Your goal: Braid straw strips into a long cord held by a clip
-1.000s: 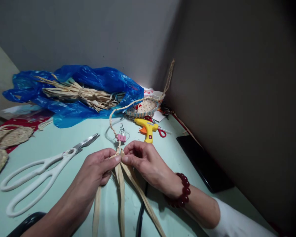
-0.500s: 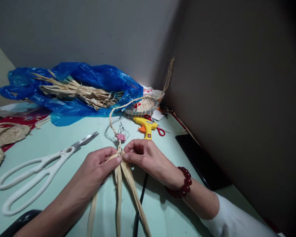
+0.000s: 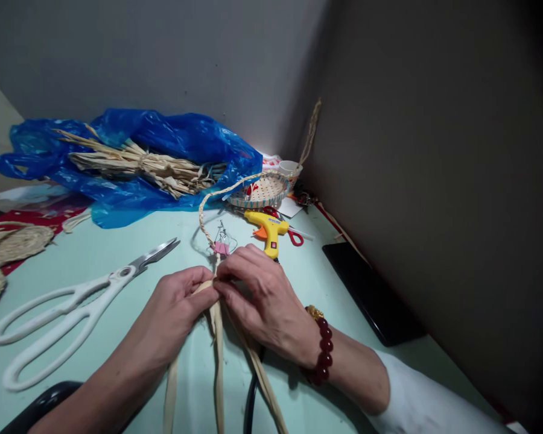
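Observation:
Three flat, pale dried-husk strands (image 3: 219,361) hang down from the lower end of a thin braid (image 3: 203,220). My left hand (image 3: 181,304) pinches the strands at the left of the join. From the right, my right hand (image 3: 262,298) closes its thumb and fingers on the strands at the same spot, and its fingertips hide part of the join. A pink binder clip (image 3: 221,248) grips the braid just above my hands. The braid curves up from there toward a shallow woven basket (image 3: 271,191).
White-handled scissors (image 3: 90,307) lie at left. Behind are a blue plastic bag (image 3: 163,129) with a tied husk bundle (image 3: 140,163), a yellow glue gun (image 3: 266,226) and red-handled scissors (image 3: 295,237). A black flat object (image 3: 371,289) lies along the right wall; woven pieces (image 3: 15,244) sit far left.
My right hand has turned over and shifted left, its fingers now covering the join. The right strand has swung slightly to the right. My left hand keeps its pinch.

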